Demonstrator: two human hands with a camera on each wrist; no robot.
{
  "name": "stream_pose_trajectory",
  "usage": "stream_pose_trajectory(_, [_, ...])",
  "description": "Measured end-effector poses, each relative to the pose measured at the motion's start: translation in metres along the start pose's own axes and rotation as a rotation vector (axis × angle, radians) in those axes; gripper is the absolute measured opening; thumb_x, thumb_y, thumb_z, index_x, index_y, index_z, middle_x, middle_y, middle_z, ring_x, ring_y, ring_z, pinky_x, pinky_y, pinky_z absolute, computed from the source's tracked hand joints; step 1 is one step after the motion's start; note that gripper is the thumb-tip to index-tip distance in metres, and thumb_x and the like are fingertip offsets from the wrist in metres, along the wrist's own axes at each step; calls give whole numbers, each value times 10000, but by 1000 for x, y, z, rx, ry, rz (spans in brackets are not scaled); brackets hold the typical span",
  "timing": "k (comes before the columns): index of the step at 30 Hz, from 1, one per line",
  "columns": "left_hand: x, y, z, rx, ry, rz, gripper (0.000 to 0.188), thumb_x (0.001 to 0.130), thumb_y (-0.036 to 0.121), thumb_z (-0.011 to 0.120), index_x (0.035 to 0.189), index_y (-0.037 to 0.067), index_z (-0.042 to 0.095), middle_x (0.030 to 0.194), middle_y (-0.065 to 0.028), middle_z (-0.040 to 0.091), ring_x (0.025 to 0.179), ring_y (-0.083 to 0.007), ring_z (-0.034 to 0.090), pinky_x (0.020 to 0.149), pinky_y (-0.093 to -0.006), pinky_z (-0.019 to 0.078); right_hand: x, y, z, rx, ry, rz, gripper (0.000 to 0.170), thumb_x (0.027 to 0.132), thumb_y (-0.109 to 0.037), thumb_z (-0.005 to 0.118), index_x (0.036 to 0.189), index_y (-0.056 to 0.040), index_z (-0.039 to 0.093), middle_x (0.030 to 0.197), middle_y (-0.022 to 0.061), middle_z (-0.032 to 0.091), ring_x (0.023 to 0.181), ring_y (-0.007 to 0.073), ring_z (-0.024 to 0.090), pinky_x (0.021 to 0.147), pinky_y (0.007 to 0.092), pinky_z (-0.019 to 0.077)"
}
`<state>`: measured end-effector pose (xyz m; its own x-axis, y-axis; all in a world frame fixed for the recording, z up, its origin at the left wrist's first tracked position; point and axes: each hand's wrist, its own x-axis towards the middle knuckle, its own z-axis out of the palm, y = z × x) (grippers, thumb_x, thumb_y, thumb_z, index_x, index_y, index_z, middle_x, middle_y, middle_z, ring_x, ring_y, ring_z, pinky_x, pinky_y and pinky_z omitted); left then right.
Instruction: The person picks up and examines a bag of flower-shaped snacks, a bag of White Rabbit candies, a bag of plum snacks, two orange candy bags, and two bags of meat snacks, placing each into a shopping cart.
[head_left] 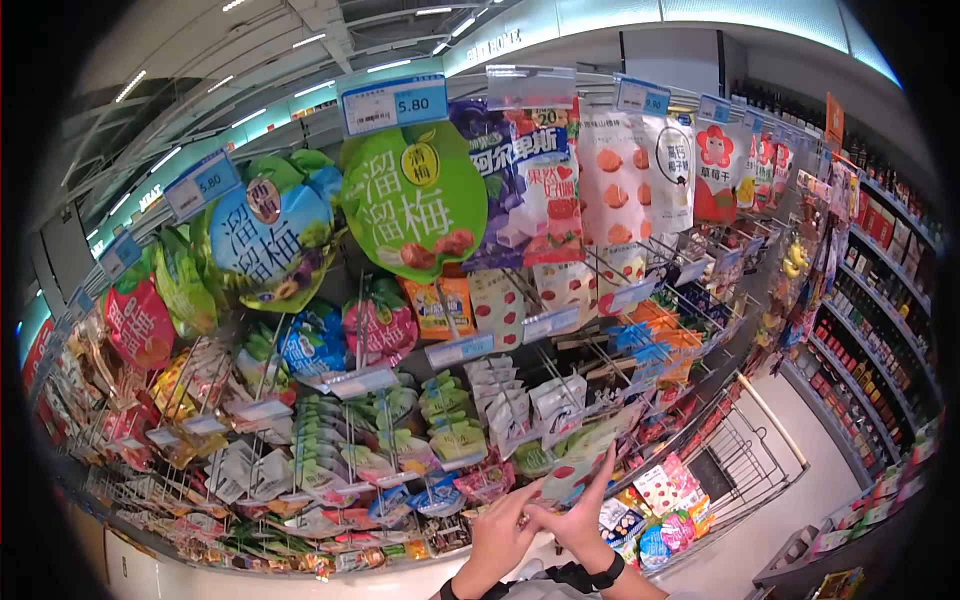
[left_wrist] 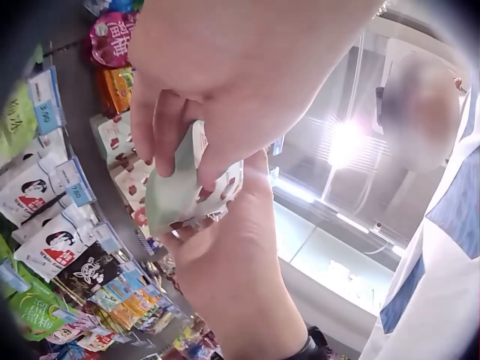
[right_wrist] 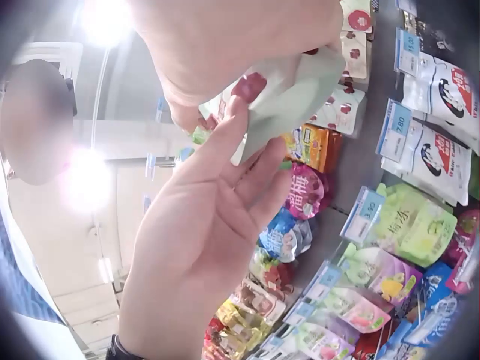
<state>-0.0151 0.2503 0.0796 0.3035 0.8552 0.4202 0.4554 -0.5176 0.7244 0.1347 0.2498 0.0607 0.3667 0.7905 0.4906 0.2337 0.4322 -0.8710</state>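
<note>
Gripping pouch (right_wrist: 300,94) with left hand (head_left: 497,540) and right hand (head_left: 585,522); not yet set among packs (head_left: 678,528) already in cart (head_left: 772,421), toward five o'clock.

The left hand (head_left: 498,538) pinches with bent fingers. Close beside it, the right hand (head_left: 585,522) grips too. Both forearms (head_left: 634,585) reach forward.

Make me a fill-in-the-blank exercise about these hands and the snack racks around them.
The left hand and right hand hold a packet whose plain part is pale ____.
In the head view, the cart stands to the ____ of the hands.
The price tag above the large green bag reads ____.
The right wristband is ____.
Missing words: green; right; 5.80; black.
</note>
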Motion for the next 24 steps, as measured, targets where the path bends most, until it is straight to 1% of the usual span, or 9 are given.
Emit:
stream_pose_trajectory(5, [49, 0, -4, -82, -133, 141, 442, 858, 163, 749, 1265, 21, 654, 1148, -187, 700, 1014, -370, 675, 860, -408, 545, 31, 12, 9, 48, 182, -10, 1258, 680, -175, 888, 1578, 7, 25, 1515, 239, 261, 1392, 317, 311, 1155, 438, 294])
stream_pose_trajectory(8, [61, -14, 2, -26, -185, 148, 430, 870, 183, 748, 1258, 21, 658, 1138, -182, 706, 1017, -360, 675, 873, -409, 542, 51, 10, 13, 130, 223, 52, 1128, 694, -116, 819, 1582, -7, 132, 1499, 200, 325, 1362, 291, 372, 1147, 417, 312])
stream_pose_trajectory(9, [69, -4, -2, -22, -108, 203, 369, 876, 183, 753, 1193, 14, 670, 1135, -175, 697, 999, -357, 678, 867, -405, 539, 55, 24, 12, -16, 241, 49, 1066, 695, -104, 801, 1568, 1, 198, 1458, 185, 391, 1329, 276, 417, 1136, 407, 328])
stream_pose_trajectory(10, [75, 1, -5, -33, -105, 206, 369, 876, 183, 753, 1193, 14, 670, 1135, -175, 697, 999, -357, 678, 867, -405, 539, 65, 34, 11, 51, 218, 26, 1026, 679, -126, 810, 1547, -1, 279, 1431, 213, 431, 1313, 317, 457, 1126, 422, 350])
stream_pose_trajectory(12, [83, 5, -8, -125, 44, 148, 301, 871, 156, 762, 1118, 11, 669, 1137, -152, 671, 985, -296, 690, 850, -366, 543, 84, 40, 3, -235, 152, -22, 984, 647, -167, 827, 1512, -17, 383, 1436, 256, 441, 1312, 370, 480, 1123, 436, 363])
stream_pose_trajectory(14, [88, -3, -11, -228, -7, 26, 285, 893, 127, 748, 1128, 11, 637, 1258, -154, 592, 994, -245, 686, 837, -334, 540, 96, 35, 1, -385, 111, -15, 946, 618, -221, 834, 1484, -83, 478, 1492, 290, 400, 1336, 436, 459, 1107, 488, 375])
stream_pose_trajectory(16, [103, -10, -11, -415, 8, 22, 507, 938, 158, 698, 1411, 59, 543, 1505, -258, 425, 1177, -325, 615, 905, -405, 555, 104, 36, 0, -547, 85, -98, 962, 609, -249, 841, 1490, -107, 483, 1497, 287, 398, 1318, 450, 454, 1093, 523, 366])
stream_pose_trajectory(17, [113, -9, -15, -456, -51, 17, 511, 953, 164, 687, 1418, 39, 516, 1603, -290, 209, 1264, -334, 552, 934, -403, 554, 107, 34, 0, -555, 80, -102, 962, 609, -249, 841, 1490, -107, 483, 1497, 287, 398, 1318, 450, 454, 1093, 523, 366])
stream_pose_trajectory(24, [146, 16, -24, -570, 57, 172, 501, 941, 135, 693, 1398, 13, 528, 1632, -275, 168, 1286, -322, 555, 954, -405, 555, 124, 18, 4, -698, 61, -277, 1015, 597, -417, 876, 1491, -123, 496, 1501, 281, 397, 1264, 443, 470, 1046, 535, 371])
